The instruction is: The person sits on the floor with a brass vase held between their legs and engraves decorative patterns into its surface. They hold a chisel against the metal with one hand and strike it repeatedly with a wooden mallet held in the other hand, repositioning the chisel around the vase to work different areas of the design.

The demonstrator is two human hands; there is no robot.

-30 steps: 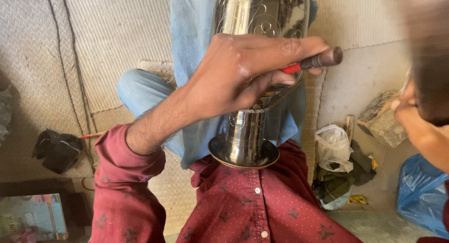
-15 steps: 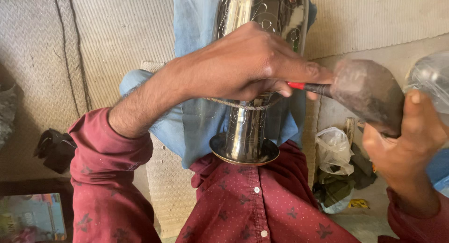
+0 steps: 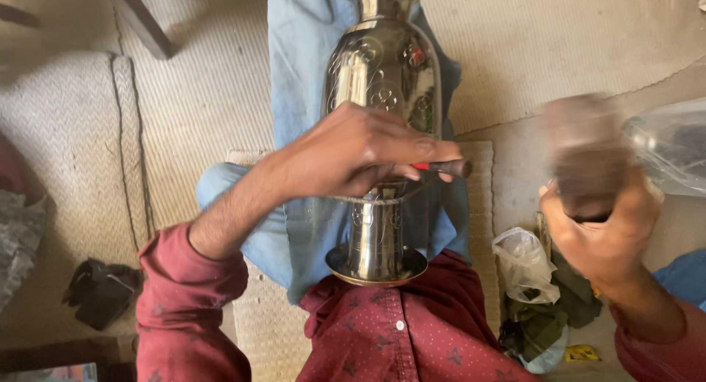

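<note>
Woven mats cover the floor [image 3: 588, 44] beneath an engraved, shiny metal vase [image 3: 382, 80] on the lap. Left hand [image 3: 360, 158] grips a red-banded punch [image 3: 441, 167]; right hand [image 3: 603, 227] clutches a motion-blurred mallet [image 3: 585, 150].

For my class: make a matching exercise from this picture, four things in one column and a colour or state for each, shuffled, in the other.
Things:
1. metal vase
2. left hand
3. right hand
4. shirt

States:
A. dark red, buttoned
B. raised, gripping a blurred mallet
C. shiny, engraved, lying along the lap
D. holding a red-handled chisel against the vase

Pairs: 1-C, 2-D, 3-B, 4-A
</note>
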